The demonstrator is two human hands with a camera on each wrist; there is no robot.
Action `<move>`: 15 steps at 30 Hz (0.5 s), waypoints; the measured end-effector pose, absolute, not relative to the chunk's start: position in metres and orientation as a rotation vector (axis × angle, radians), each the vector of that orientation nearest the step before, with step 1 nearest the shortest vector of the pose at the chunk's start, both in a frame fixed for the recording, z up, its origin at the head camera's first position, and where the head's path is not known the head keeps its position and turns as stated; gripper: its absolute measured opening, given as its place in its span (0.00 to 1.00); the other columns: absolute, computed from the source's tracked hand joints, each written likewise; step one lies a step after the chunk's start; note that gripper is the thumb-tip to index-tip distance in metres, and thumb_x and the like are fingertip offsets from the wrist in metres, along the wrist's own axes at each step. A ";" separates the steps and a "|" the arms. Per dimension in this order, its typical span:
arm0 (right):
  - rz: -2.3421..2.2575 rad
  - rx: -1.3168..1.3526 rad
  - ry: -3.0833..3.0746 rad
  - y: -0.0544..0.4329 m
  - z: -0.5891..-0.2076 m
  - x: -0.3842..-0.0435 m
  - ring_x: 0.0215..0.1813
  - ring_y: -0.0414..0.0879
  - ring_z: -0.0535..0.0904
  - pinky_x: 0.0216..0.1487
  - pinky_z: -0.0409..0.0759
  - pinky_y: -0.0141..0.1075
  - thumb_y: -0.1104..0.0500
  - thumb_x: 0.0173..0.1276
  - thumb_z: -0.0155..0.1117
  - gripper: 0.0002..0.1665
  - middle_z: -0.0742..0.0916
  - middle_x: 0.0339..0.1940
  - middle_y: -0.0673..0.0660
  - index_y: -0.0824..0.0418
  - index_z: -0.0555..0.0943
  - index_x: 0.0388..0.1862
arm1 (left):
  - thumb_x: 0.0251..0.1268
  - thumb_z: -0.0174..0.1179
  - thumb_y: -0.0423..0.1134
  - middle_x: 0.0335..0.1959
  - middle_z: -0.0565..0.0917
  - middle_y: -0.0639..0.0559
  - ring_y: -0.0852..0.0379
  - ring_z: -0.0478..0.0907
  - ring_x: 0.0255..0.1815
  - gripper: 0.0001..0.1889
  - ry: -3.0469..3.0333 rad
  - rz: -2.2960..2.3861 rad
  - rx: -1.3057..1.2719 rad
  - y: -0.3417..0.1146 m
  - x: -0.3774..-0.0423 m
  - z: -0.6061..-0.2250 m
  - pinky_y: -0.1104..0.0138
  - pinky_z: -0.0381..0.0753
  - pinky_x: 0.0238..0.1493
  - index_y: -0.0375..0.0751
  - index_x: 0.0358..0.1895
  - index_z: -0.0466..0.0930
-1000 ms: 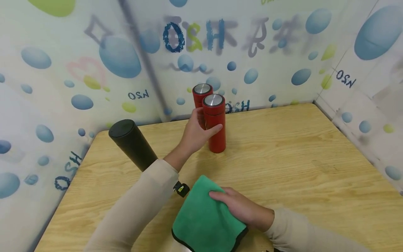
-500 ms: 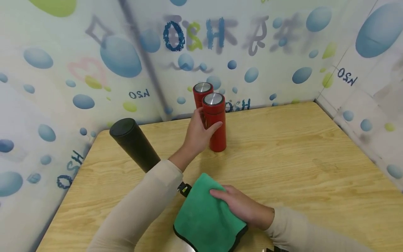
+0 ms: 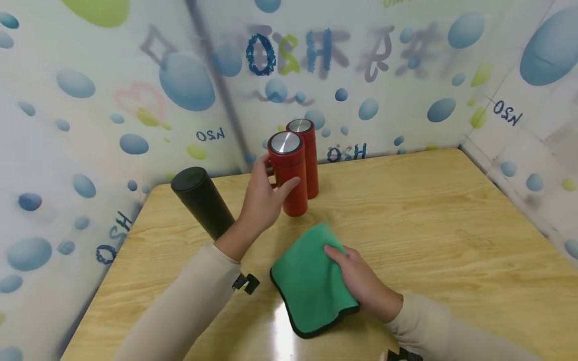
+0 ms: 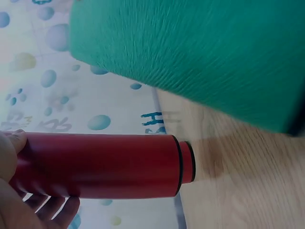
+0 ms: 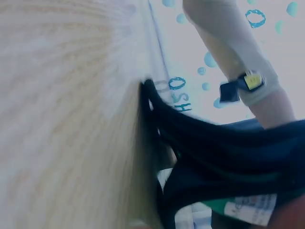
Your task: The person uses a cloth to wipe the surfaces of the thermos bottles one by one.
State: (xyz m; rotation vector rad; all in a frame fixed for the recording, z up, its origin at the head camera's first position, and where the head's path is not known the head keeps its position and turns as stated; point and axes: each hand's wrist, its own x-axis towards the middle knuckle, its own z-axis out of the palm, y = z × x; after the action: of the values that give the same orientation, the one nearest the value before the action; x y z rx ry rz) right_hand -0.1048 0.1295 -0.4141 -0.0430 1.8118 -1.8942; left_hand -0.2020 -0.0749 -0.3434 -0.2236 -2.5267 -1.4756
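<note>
My left hand (image 3: 264, 198) grips a red thermos flask (image 3: 289, 173) with a silver-topped lid, fingers round its left side and the thumb across its front. In the left wrist view the flask's base (image 4: 174, 167) looks raised off the table. Close behind it stands a second red flask (image 3: 311, 165), partly hidden. My right hand (image 3: 361, 278) pinches a green cloth (image 3: 311, 281) with dark edging, thumb on top. The cloth hangs in front of and below the held flask, apart from it in the head view. A white label (image 5: 252, 209) shows on the cloth.
A black tumbler (image 3: 203, 203) stands on the left of the wooden table (image 3: 429, 225), its lower part behind my left forearm. Patterned walls (image 3: 370, 130) rise at the table's back and sides. Small black devices (image 3: 246, 283) sit at the wrists.
The left hand has brought the front flask leftward, uncovering more of the rear one. The right hand and cloth have moved up and to the right, and the cloth's upper corner is blurred.
</note>
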 end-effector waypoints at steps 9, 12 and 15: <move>-2.131 0.205 1.892 0.140 -0.410 -0.118 0.48 0.41 0.80 0.53 0.79 0.35 0.40 0.82 0.39 0.28 0.81 0.46 0.50 0.59 0.70 0.63 | 0.65 0.67 0.48 0.70 0.68 0.54 0.52 0.69 0.67 0.41 -2.535 -1.412 -0.258 -0.092 -0.168 -0.338 0.54 0.79 0.62 0.52 0.76 0.53; -2.199 0.212 1.853 0.141 -0.411 -0.121 0.51 0.41 0.78 0.55 0.78 0.34 0.39 0.82 0.36 0.26 0.78 0.49 0.48 0.55 0.67 0.62 | 0.65 0.67 0.47 0.69 0.69 0.54 0.53 0.70 0.66 0.40 -2.555 -1.391 -0.251 -0.096 -0.156 -0.338 0.55 0.80 0.60 0.52 0.76 0.54; -2.252 0.184 1.823 0.140 -0.412 -0.123 0.53 0.42 0.77 0.57 0.78 0.35 0.38 0.82 0.36 0.24 0.77 0.51 0.49 0.53 0.66 0.60 | 0.64 0.68 0.45 0.68 0.70 0.54 0.52 0.71 0.65 0.40 -2.575 -1.383 -0.245 -0.101 -0.144 -0.339 0.54 0.81 0.59 0.50 0.75 0.56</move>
State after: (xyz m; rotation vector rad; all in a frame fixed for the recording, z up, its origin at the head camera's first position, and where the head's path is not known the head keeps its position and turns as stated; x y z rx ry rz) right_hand -0.1229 0.1402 -0.4120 0.1837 1.8225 -2.2517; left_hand -0.1437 -0.1010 -0.3389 -0.2446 -2.5749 -1.3831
